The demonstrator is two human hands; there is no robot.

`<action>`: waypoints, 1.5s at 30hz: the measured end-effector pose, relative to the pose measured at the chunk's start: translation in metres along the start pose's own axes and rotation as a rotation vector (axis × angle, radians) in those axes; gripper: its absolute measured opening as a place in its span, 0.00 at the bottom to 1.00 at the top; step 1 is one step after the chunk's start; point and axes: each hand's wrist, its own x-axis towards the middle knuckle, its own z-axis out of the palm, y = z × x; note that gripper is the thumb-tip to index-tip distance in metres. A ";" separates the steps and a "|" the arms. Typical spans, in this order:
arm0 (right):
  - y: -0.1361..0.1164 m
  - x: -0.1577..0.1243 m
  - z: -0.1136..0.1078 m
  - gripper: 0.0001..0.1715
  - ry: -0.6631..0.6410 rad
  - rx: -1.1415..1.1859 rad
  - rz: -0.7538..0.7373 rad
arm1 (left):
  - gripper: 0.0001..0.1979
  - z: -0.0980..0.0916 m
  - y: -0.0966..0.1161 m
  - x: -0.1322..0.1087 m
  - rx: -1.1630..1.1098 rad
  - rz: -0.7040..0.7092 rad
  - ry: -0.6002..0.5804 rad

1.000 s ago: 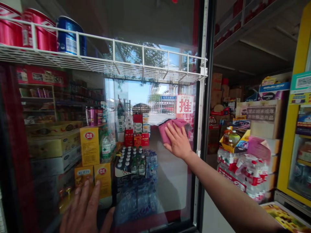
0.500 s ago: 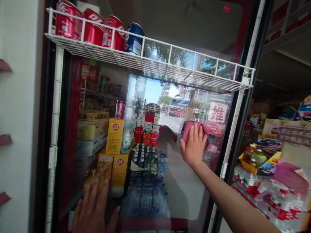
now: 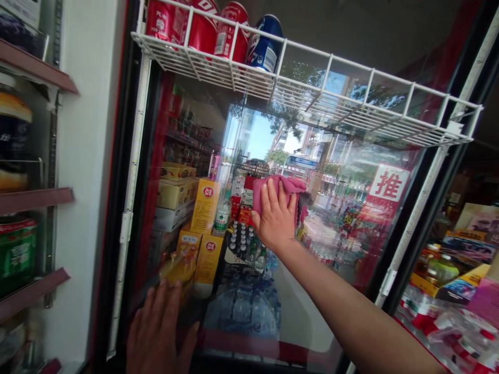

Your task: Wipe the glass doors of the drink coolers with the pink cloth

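Observation:
My right hand (image 3: 275, 221) presses a crumpled pink cloth (image 3: 277, 188) flat against the glass door of a drinks cooler (image 3: 335, 234), near the middle of the pane. Low on the same glass, my left hand (image 3: 159, 332) rests with its fingers spread, holding nothing. Behind the glass stand yellow cartons (image 3: 205, 206) and shrink-wrapped water bottles (image 3: 240, 306). The cloth hides part of the stacked goods behind it.
A white wire rack (image 3: 300, 98) on the door carries red cans (image 3: 198, 31) and a blue can (image 3: 265, 44). Wall shelves with goods (image 3: 35, 200) stand at the left. Wrapped bottle packs (image 3: 440, 324) are stacked at the lower right.
The view has swung left, bringing the wall shelves in and shifting the door right. My right hand and the cloth have slid toward the door's middle. My left hand stays low on the glass.

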 end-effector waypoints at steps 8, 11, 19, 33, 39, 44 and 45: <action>-0.086 0.038 0.023 0.46 -0.034 0.220 -0.336 | 0.45 -0.011 -0.001 -0.011 0.024 -0.031 0.012; -0.125 0.047 0.034 0.43 -0.059 0.259 -0.463 | 0.44 -0.022 -0.001 -0.013 0.058 -0.038 0.008; -0.136 0.047 0.040 0.41 -0.057 0.205 -0.662 | 0.43 -0.064 0.002 0.011 0.218 0.018 0.039; 0.078 -0.086 -0.005 0.45 -0.110 0.062 -0.407 | 0.45 -0.080 0.020 0.018 0.214 0.081 -0.004; 0.154 -0.115 -0.017 0.43 -0.064 0.006 -0.365 | 0.44 -0.077 0.019 0.019 0.207 0.066 0.006; 0.146 -0.097 -0.015 0.40 -0.056 -0.081 -0.406 | 0.44 -0.068 0.021 0.018 0.183 0.030 0.039; 0.138 -0.091 -0.015 0.40 -0.043 -0.096 -0.410 | 0.43 -0.066 0.021 0.018 0.180 0.029 0.041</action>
